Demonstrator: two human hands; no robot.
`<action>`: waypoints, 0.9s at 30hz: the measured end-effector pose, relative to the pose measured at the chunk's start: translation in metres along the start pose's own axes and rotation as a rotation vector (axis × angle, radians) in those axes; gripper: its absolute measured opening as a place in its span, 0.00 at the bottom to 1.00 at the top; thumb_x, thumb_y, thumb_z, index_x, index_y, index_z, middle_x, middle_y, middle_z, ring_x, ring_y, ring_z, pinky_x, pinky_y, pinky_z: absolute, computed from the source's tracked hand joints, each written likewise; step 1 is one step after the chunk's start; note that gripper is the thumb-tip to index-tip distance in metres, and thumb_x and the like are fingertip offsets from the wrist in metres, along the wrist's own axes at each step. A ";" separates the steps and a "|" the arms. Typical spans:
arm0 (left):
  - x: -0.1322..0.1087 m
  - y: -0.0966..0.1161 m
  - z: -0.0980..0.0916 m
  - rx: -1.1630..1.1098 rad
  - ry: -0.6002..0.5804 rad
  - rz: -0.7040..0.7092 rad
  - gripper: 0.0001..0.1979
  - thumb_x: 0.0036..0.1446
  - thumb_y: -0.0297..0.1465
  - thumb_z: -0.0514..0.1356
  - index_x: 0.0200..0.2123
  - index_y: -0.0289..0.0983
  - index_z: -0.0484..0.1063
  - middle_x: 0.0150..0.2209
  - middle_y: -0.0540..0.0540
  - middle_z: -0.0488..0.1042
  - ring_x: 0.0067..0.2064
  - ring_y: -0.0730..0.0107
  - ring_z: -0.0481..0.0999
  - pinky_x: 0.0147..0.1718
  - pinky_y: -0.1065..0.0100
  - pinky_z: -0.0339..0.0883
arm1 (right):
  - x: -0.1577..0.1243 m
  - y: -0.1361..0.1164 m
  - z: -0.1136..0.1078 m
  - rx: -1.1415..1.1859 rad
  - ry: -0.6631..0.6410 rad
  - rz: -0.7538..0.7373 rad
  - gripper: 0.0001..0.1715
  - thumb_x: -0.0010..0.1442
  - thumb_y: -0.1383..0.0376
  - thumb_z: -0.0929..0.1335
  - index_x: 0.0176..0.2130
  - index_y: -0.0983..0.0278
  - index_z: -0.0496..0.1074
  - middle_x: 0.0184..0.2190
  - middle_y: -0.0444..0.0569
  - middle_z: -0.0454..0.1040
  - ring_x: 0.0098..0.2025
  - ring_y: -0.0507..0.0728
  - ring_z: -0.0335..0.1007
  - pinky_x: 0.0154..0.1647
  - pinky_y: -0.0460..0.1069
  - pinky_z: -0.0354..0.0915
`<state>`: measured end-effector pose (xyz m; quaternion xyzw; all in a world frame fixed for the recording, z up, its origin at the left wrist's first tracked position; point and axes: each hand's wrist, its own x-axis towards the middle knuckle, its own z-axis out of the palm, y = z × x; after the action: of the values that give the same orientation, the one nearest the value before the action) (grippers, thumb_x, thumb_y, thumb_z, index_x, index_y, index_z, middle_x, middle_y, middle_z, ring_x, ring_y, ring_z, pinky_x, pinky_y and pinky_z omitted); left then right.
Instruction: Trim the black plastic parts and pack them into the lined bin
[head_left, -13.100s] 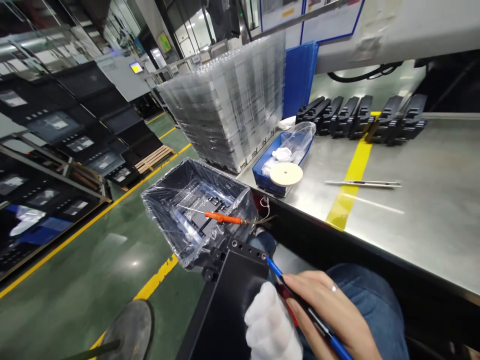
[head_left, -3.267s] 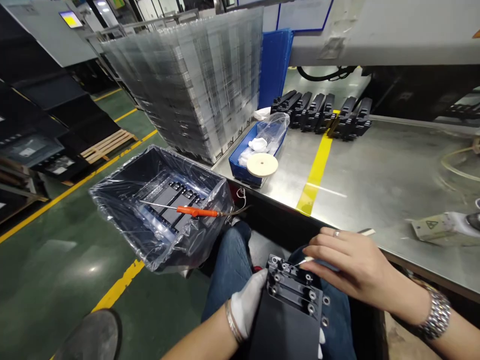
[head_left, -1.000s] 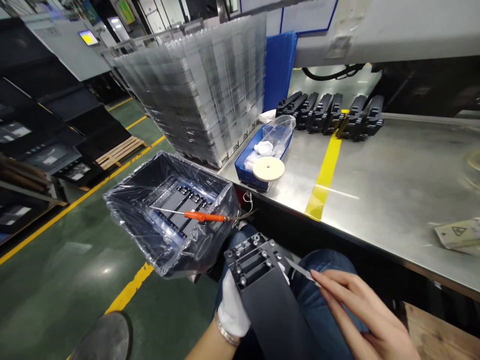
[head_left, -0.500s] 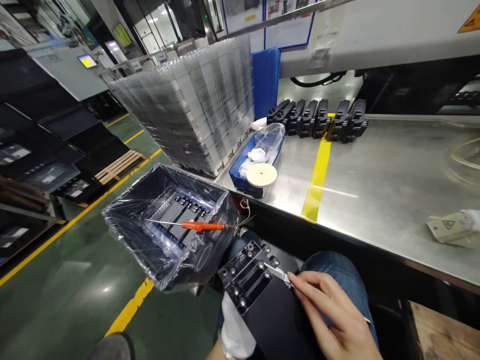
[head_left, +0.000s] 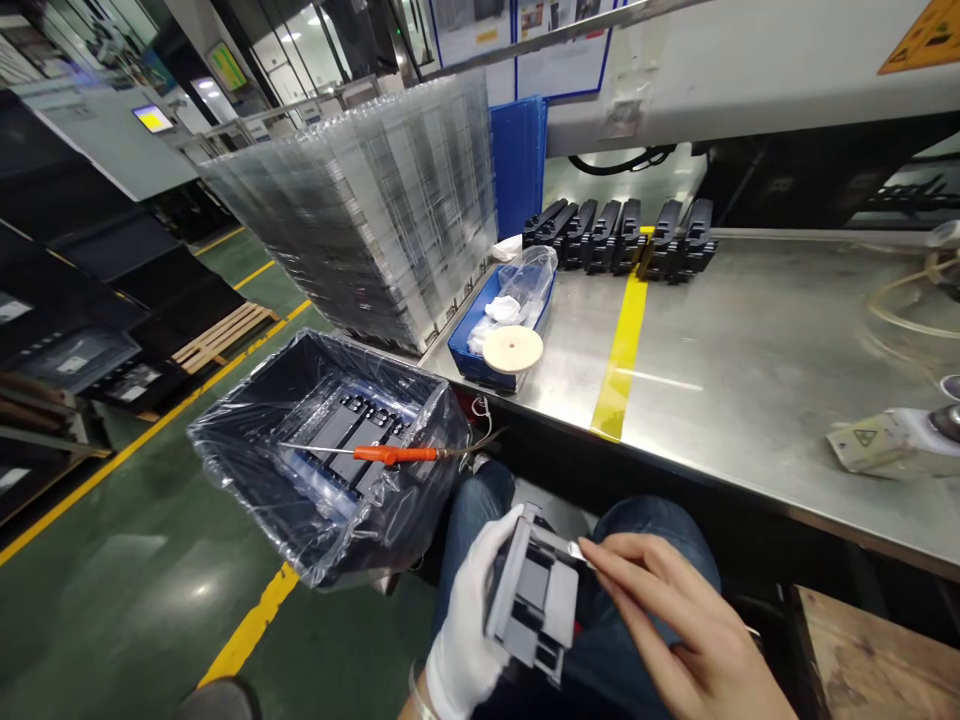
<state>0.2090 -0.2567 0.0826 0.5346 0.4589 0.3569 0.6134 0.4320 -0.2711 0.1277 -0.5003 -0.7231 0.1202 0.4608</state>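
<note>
My left hand (head_left: pixel 469 630), in a white glove, grips a black moulded plastic part (head_left: pixel 536 590) and holds it up above my lap, with its hollow ribbed side shining grey in the light. My right hand (head_left: pixel 667 625) is bare and pinches a thin trimming knife (head_left: pixel 579 550). The blade's tip is at the part's upper right edge. The knife's handle is mostly hidden by my fingers.
A plastic-lined black bin (head_left: pixel 240 450) to my left holds black parts, with an orange-handled tool (head_left: pixel 394 454) across it. Beyond lie a steel table (head_left: pixel 720 400) with yellow tape, a blue tray (head_left: pixel 469 350), a row of black parts (head_left: pixel 619 240) and a tall stack of clear trays (head_left: pixel 352 210).
My left hand has lifted and turned the black part, so its hollow side now faces me instead of the holed end. The knife in my right hand stays at the part's edge.
</note>
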 end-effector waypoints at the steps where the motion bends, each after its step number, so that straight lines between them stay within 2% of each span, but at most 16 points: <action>1: 0.004 0.006 0.001 0.092 -0.002 0.099 0.39 0.50 0.36 0.70 0.65 0.48 0.64 0.63 0.42 0.68 0.64 0.47 0.67 0.68 0.51 0.54 | 0.000 0.000 -0.001 -0.022 0.007 0.007 0.16 0.67 0.70 0.64 0.51 0.60 0.75 0.37 0.50 0.77 0.38 0.52 0.78 0.38 0.42 0.74; 3: 0.005 0.014 -0.001 0.303 -0.005 0.295 0.40 0.51 0.33 0.69 0.67 0.47 0.61 0.62 0.41 0.67 0.63 0.48 0.67 0.66 0.52 0.56 | 0.002 -0.001 -0.003 -0.053 0.042 0.029 0.15 0.68 0.69 0.64 0.50 0.60 0.76 0.36 0.49 0.77 0.37 0.52 0.78 0.36 0.41 0.74; 5: 0.003 0.017 -0.006 0.454 -0.008 0.404 0.44 0.52 0.32 0.68 0.69 0.48 0.55 0.62 0.40 0.67 0.62 0.49 0.69 0.65 0.53 0.58 | 0.003 -0.001 -0.005 -0.041 0.023 0.020 0.15 0.68 0.69 0.64 0.51 0.59 0.76 0.37 0.49 0.78 0.37 0.51 0.79 0.36 0.40 0.74; 8: 0.001 0.019 -0.011 0.517 -0.007 0.440 0.43 0.53 0.33 0.67 0.70 0.51 0.53 0.62 0.42 0.66 0.63 0.52 0.68 0.65 0.56 0.57 | 0.002 0.002 -0.008 -0.020 -0.001 0.007 0.15 0.68 0.68 0.64 0.50 0.59 0.77 0.37 0.49 0.78 0.37 0.51 0.79 0.37 0.40 0.74; 11: 0.001 0.019 -0.012 0.501 -0.047 0.462 0.41 0.55 0.35 0.67 0.69 0.54 0.54 0.62 0.46 0.67 0.62 0.54 0.69 0.64 0.60 0.60 | -0.001 0.008 -0.008 0.016 0.032 0.105 0.13 0.69 0.64 0.65 0.49 0.58 0.78 0.37 0.49 0.80 0.37 0.52 0.80 0.36 0.40 0.74; 14: 0.002 0.022 -0.012 0.453 -0.127 0.394 0.38 0.56 0.36 0.68 0.67 0.56 0.57 0.61 0.50 0.69 0.60 0.56 0.71 0.63 0.63 0.61 | 0.000 0.009 -0.007 0.218 -0.053 0.309 0.15 0.69 0.57 0.66 0.40 0.60 0.80 0.30 0.46 0.80 0.31 0.51 0.79 0.32 0.39 0.73; 16: 0.003 0.026 -0.010 0.425 -0.176 0.347 0.33 0.58 0.35 0.67 0.64 0.57 0.61 0.57 0.52 0.72 0.57 0.59 0.73 0.61 0.65 0.62 | 0.003 0.006 -0.004 0.372 -0.176 0.445 0.26 0.69 0.49 0.64 0.30 0.63 0.78 0.22 0.45 0.76 0.23 0.50 0.74 0.25 0.39 0.70; 18: 0.005 0.032 -0.007 0.417 -0.218 0.283 0.26 0.60 0.35 0.65 0.61 0.54 0.66 0.53 0.51 0.75 0.53 0.63 0.76 0.57 0.66 0.65 | 0.007 0.002 -0.001 0.464 -0.266 0.518 0.36 0.67 0.43 0.63 0.22 0.64 0.74 0.17 0.45 0.72 0.19 0.49 0.69 0.20 0.39 0.66; 20: 0.006 0.036 -0.004 0.420 -0.258 0.194 0.16 0.63 0.35 0.62 0.55 0.47 0.72 0.49 0.47 0.76 0.49 0.65 0.77 0.53 0.66 0.68 | 0.011 -0.001 0.003 0.495 -0.289 0.524 0.39 0.67 0.40 0.62 0.21 0.65 0.72 0.16 0.45 0.71 0.19 0.49 0.67 0.20 0.40 0.65; 22: 0.006 0.038 -0.003 0.407 -0.280 0.132 0.12 0.64 0.37 0.61 0.49 0.43 0.74 0.46 0.46 0.77 0.44 0.66 0.77 0.49 0.67 0.69 | 0.012 -0.002 0.006 0.518 -0.306 0.513 0.39 0.66 0.40 0.62 0.21 0.65 0.73 0.16 0.45 0.72 0.19 0.49 0.68 0.21 0.40 0.65; 25: 0.007 0.035 -0.004 0.287 -0.276 0.090 0.14 0.60 0.37 0.65 0.50 0.44 0.76 0.43 0.48 0.77 0.41 0.67 0.75 0.48 0.67 0.69 | 0.011 0.000 0.007 0.555 -0.335 0.492 0.39 0.67 0.40 0.62 0.21 0.65 0.74 0.16 0.45 0.71 0.19 0.49 0.66 0.21 0.41 0.65; 27: 0.008 0.033 -0.004 0.070 -0.234 -0.034 0.16 0.56 0.37 0.69 0.48 0.44 0.78 0.44 0.48 0.77 0.45 0.62 0.75 0.54 0.63 0.67 | 0.009 0.002 0.004 0.555 -0.361 0.457 0.38 0.67 0.41 0.62 0.21 0.65 0.75 0.15 0.44 0.70 0.18 0.49 0.65 0.21 0.41 0.65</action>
<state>0.2090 -0.2424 0.1137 0.5857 0.4053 0.2653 0.6499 0.4292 -0.2619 0.1294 -0.4756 -0.6024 0.4964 0.4056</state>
